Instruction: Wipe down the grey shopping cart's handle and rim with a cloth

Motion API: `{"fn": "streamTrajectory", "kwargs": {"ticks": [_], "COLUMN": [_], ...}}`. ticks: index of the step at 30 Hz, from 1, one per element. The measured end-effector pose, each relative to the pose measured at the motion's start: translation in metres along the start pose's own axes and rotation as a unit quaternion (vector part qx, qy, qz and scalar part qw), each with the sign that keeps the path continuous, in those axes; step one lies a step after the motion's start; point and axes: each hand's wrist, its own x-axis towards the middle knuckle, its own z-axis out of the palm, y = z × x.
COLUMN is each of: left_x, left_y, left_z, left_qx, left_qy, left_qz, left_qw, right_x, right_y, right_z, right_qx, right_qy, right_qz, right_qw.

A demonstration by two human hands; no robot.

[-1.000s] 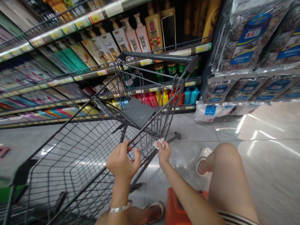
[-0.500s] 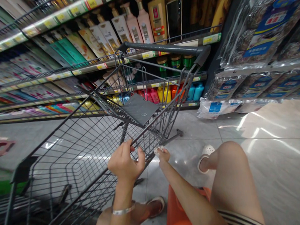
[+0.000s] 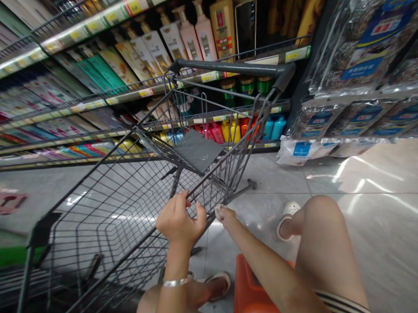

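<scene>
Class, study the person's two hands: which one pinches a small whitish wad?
The right hand: its fingertips pinch the wad. The left hand, above the silver bracelet, is on the cart's rail.

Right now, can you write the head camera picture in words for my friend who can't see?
A person's left hand loosely grips the side of a wire shopping cart, while the right hand holds a crumpled, whitish scrap beside it. Behind are shelves of colourful bottles, with packets hanging at right.
</scene>
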Motion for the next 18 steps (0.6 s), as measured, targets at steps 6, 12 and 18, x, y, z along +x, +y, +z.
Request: {"fn": "streamTrajectory", "kwargs": {"ticks": [6, 12, 18], "left_x": [0.0, 0.0, 0.001], "left_y": [0.0, 0.0, 0.002], "left_z": [0.001, -0.001, -0.001], "left_qx": [-0.006, -0.011, -0.024], "left_qy": [-0.012, -0.032, -0.033], "left_qz": [-0.012, -0.028, -0.036], "left_qw": [1.0, 0.999, 0.999], "right_x": [-0.024, -0.051, -0.074], "right_y": [-0.017, -0.034, -0.062], "right_z": [0.012, 0.01, 0.016], "right_qx": [0.001, 0.002, 0.01], "right_qy": [-0.045, -0.102, -0.167], "right_qz": [0.077, 0.038, -0.066], "right_qw": [0.996, 0.994, 0.984]}}
